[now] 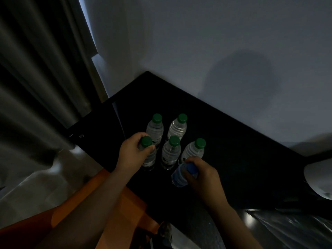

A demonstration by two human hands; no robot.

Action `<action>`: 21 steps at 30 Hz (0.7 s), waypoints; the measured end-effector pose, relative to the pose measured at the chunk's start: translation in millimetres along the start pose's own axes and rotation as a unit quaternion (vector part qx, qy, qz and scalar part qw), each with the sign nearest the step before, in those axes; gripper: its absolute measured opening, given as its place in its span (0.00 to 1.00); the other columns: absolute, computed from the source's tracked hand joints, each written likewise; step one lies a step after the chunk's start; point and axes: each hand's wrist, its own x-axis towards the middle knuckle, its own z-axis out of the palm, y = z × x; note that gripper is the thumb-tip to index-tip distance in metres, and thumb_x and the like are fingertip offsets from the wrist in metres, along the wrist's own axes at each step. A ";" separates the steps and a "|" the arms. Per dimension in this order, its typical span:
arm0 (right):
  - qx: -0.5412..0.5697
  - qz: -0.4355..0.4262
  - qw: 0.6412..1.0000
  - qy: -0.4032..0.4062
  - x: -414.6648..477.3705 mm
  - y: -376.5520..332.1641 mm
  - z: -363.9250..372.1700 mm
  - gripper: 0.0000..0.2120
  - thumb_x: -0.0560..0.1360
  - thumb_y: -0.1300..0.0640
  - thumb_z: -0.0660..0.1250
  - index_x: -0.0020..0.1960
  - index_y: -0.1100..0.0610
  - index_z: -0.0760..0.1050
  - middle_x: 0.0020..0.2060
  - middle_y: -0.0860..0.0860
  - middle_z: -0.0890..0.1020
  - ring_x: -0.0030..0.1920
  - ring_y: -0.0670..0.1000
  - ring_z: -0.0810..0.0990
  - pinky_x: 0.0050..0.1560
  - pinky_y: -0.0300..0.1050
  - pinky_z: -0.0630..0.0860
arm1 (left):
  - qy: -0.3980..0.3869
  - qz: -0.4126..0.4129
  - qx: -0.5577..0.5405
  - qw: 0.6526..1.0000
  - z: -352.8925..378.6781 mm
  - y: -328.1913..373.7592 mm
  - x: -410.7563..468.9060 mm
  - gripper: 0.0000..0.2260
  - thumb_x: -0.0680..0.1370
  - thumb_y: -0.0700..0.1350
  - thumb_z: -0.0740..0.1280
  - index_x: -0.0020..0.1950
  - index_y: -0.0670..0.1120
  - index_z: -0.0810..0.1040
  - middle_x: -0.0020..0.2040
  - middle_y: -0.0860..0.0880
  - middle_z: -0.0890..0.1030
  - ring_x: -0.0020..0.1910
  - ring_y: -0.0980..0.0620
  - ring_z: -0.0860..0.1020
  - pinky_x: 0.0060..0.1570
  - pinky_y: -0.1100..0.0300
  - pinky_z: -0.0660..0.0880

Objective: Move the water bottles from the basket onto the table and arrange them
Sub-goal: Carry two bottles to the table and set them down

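- Green-capped bottle (150,158) was gripped at the neck by the left hand (132,150), fingers curled round it.
- Blue-capped bottle (179,174) was held tilted in the closed right hand (203,174), over the black table (233,150).
- Neighbour bottle (193,151) stood just beyond the right fingertips; the blue-capped one is best righted and lowered slowly.

6 small clear plastic water bottles are gathered toward the left edge of a black table (233,150). 5 have green caps and stand upright in 2 rows. The back-left bottle (156,129) and back-right bottle (177,128) stand side by side. Closer to the near edge are the front-left bottle (150,158), front-middle bottle (170,154) and front-right bottle (193,150). The left hand (131,153) grips the front-left bottle at its neck. The blue-capped bottle (179,175) is tilted, just in front of the front-right bottle, and gripped by the right hand (203,174). Whether it touches the table is unclear.
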 end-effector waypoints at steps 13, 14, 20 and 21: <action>-0.085 0.008 0.996 -0.013 -13.1 -1.2 -25.7 0.16 0.72 0.50 0.71 0.57 0.42 0.70 0.50 0.39 0.73 0.47 0.36 0.74 0.44 0.28 0.69 | -0.015 0.015 0.052 0.998 -2.0 6.4 1.9 0.07 0.73 0.41 0.72 0.49 0.44 0.77 0.44 0.48 0.79 0.44 0.54 0.76 0.41 0.67 0.70; -0.101 0.024 0.994 -0.015 -15.2 3.0 -30.3 0.17 0.72 0.49 0.70 0.58 0.42 0.70 0.50 0.38 0.73 0.47 0.35 0.73 0.42 0.28 0.68 | -0.017 0.015 0.057 0.998 -1.7 6.9 2.1 0.07 0.74 0.41 0.72 0.49 0.44 0.77 0.44 0.48 0.79 0.44 0.54 0.76 0.42 0.65 0.70; -0.233 0.140 0.956 -0.113 -26.3 29.6 -40.2 0.19 0.73 0.47 0.69 0.61 0.44 0.70 0.54 0.43 0.76 0.46 0.39 0.71 0.42 0.32 0.69 | -0.031 0.014 0.089 0.995 -2.2 9.8 3.0 0.06 0.74 0.41 0.70 0.49 0.44 0.75 0.45 0.46 0.77 0.45 0.51 0.76 0.45 0.58 0.71; -0.240 0.152 0.951 -0.126 -26.9 31.2 -39.9 0.18 0.73 0.47 0.69 0.61 0.44 0.70 0.54 0.43 0.76 0.45 0.39 0.71 0.41 0.32 0.69 | -0.038 0.019 0.102 0.994 -3.0 11.1 3.2 0.06 0.75 0.41 0.70 0.49 0.43 0.75 0.45 0.46 0.77 0.44 0.51 0.75 0.44 0.58 0.71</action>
